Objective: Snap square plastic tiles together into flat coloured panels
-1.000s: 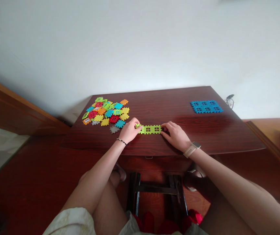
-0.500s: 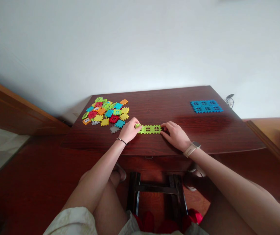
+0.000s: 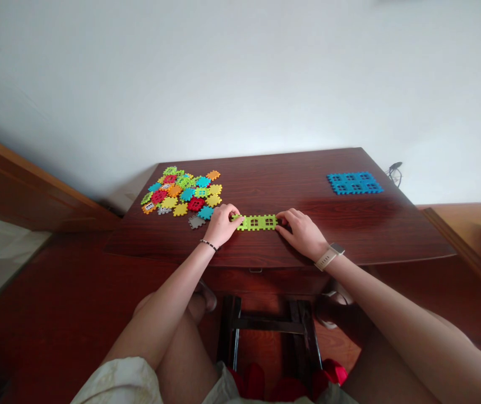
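A strip of lime-green interlocking window tiles (image 3: pixel 261 223) lies flat on the table near its front edge. Its left end is between the thumb and fingers of my left hand (image 3: pixel 221 224), which partly cover the leftmost tile. At the strip's right end, my right hand (image 3: pixel 303 231) holds the edge between thumb and fingertips. Left of my left hand is a spread pile of toothed plastic tiles (image 3: pixel 180 209) in yellow, red, blue, green, orange and grey. A grey tile (image 3: pixel 197 223) sits closest to that hand.
A joined blue panel of window tiles (image 3: pixel 355 183) rests at the right rear of the dark wooden table (image 3: pixel 274 174). Behind the table stands a white wall (image 3: pixel 249 78). A black cable (image 3: pixel 395 171) shows past the right edge. Below is a dark stool frame (image 3: pixel 269 324).
The fingers of my left hand have shifted slightly on the strip's left end. My right hand and the tiles elsewhere look unmoved.
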Action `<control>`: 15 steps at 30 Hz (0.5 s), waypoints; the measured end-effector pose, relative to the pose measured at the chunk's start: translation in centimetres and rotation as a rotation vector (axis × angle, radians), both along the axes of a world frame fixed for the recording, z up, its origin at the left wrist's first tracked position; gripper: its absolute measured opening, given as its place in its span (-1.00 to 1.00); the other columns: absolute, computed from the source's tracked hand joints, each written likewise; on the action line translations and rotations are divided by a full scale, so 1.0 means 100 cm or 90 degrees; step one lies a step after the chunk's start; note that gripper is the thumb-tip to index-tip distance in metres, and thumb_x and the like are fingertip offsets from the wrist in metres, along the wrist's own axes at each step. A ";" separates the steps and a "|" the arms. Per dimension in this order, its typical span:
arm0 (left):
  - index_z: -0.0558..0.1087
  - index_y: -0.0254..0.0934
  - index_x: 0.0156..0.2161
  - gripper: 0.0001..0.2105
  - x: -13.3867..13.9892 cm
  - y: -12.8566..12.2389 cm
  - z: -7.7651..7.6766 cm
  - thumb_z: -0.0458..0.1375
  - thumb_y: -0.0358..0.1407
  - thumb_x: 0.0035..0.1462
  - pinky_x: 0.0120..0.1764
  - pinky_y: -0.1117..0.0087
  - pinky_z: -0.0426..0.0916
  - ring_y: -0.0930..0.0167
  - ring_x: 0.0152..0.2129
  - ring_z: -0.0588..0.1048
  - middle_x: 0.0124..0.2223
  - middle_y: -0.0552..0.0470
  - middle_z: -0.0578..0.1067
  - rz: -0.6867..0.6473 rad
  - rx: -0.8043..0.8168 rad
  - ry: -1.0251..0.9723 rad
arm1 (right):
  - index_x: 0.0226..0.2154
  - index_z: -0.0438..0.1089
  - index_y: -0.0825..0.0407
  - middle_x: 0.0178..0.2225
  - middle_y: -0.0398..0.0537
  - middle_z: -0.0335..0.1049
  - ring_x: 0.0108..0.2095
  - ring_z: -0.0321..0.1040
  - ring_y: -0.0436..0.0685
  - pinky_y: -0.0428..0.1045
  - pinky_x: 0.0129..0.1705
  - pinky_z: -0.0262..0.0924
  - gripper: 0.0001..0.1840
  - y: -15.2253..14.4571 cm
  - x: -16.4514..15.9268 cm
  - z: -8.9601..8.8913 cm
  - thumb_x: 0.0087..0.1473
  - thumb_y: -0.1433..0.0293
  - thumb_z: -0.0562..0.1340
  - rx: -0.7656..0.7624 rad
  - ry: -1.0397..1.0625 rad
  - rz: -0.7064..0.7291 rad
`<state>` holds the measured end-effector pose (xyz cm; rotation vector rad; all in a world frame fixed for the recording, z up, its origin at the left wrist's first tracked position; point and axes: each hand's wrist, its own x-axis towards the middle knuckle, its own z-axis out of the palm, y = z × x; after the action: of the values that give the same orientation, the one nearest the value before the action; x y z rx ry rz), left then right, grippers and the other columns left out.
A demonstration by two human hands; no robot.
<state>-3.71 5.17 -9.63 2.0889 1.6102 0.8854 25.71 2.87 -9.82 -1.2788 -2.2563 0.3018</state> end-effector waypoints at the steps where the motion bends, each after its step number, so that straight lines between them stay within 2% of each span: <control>1: 0.47 -0.22 -0.30 -0.89 -0.001 0.001 -0.001 0.33 -0.31 0.22 -0.13 0.32 0.35 0.33 -0.28 0.47 -0.27 0.02 0.52 0.003 -0.002 0.002 | -0.03 0.44 -0.02 -0.17 0.05 0.50 -0.15 0.44 0.29 0.15 -0.03 0.32 -0.83 0.000 0.000 0.000 0.36 0.29 0.27 0.000 0.001 0.001; 15: 0.55 -0.23 -0.25 -0.94 -0.002 0.000 0.001 0.32 -0.32 0.25 -0.09 0.28 0.37 0.32 -0.26 0.48 -0.24 -0.01 0.57 -0.021 -0.009 0.007 | -0.03 0.44 0.01 -0.17 0.05 0.48 -0.15 0.43 0.29 0.16 -0.02 0.32 -0.81 0.000 0.000 0.000 0.37 0.29 0.27 -0.002 0.004 0.002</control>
<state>-3.88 5.15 -9.54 2.1084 1.5781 0.8503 25.75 2.85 -9.83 -1.2737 -2.2547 0.3095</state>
